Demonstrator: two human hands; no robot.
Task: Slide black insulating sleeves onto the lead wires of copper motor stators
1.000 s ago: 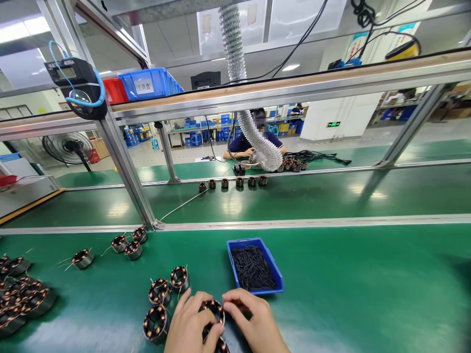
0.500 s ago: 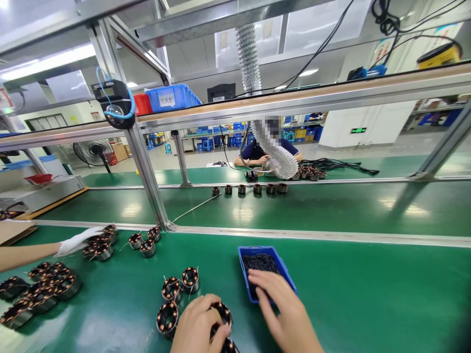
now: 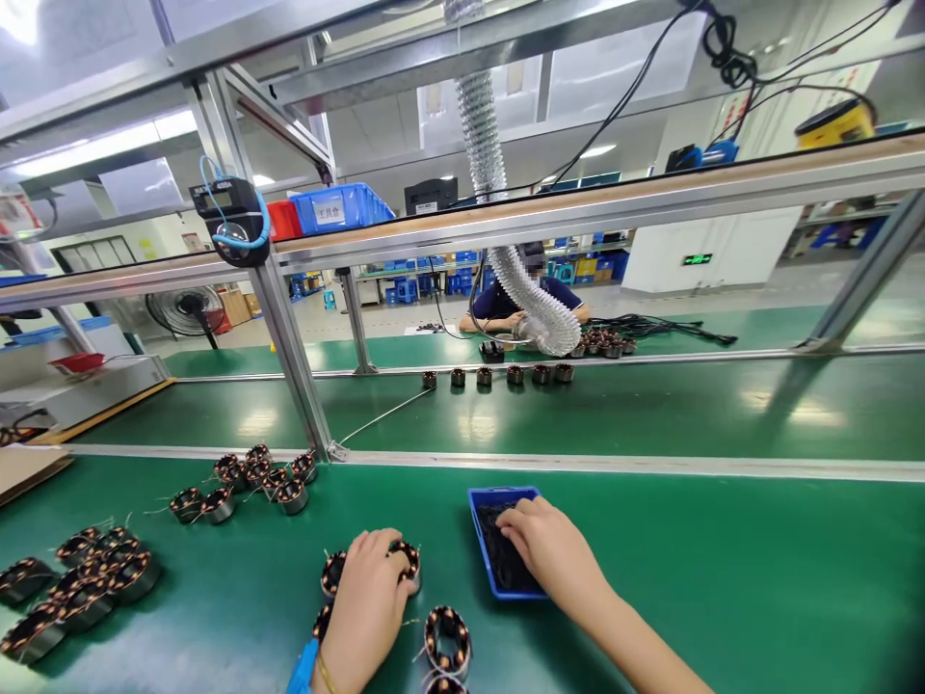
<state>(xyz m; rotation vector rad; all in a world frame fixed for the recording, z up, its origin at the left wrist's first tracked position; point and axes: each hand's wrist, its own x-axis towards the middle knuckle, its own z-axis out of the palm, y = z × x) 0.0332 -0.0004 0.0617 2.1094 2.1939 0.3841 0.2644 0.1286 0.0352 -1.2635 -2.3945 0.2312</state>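
My left hand [image 3: 365, 602] reaches forward over a pair of copper-wound stators, its fingers curled on the right one [image 3: 409, 561]; the other stator [image 3: 330, 575] shows at the hand's left edge. A further stator [image 3: 448, 636] lies loose on the green belt just right of that wrist. My right hand [image 3: 553, 549] is in the small blue tray [image 3: 483, 540], fingertips down among the black pieces [image 3: 506, 569]. What they pinch is hidden.
Several stators lie in a heap at the left [image 3: 93, 578] and in a group near the aluminium post [image 3: 252, 477]. The post [image 3: 296, 386] and a rail divide my belt from the far one, where a row of stators [image 3: 498, 376] and a person sit.
My left hand has set down the stator it held and moved forward onto the pair. My right hand went from the stator into the blue tray. A gloved hand at the left has withdrawn.
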